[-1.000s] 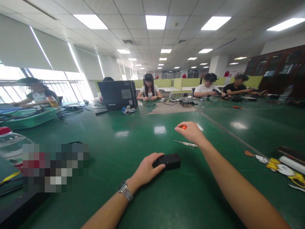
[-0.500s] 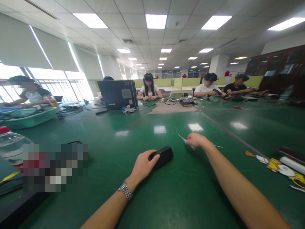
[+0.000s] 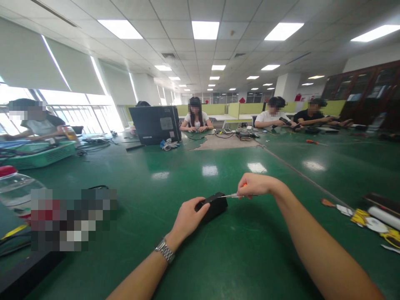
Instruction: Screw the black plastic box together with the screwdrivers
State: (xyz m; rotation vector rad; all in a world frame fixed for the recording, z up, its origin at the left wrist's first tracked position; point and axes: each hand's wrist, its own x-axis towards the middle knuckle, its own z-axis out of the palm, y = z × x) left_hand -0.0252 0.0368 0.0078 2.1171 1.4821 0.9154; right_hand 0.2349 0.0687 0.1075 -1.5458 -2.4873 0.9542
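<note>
Green tabletop runs away under bright ceiling lights, and on it, between the two sets of fingers, lies a small black box. Work looks barely begun: a slim silver screwdriver reaches the box's top, yet no part is off, so most seems left to do. Dark, plain and straight-edged, the casing looks whole. Left hand curls thumb and fingers around one end, parted only by its width; right hand pinches the screwdriver, fingers closed, orange showing among them. Whether the tip sits in a screw, I can't quite tell.
</note>
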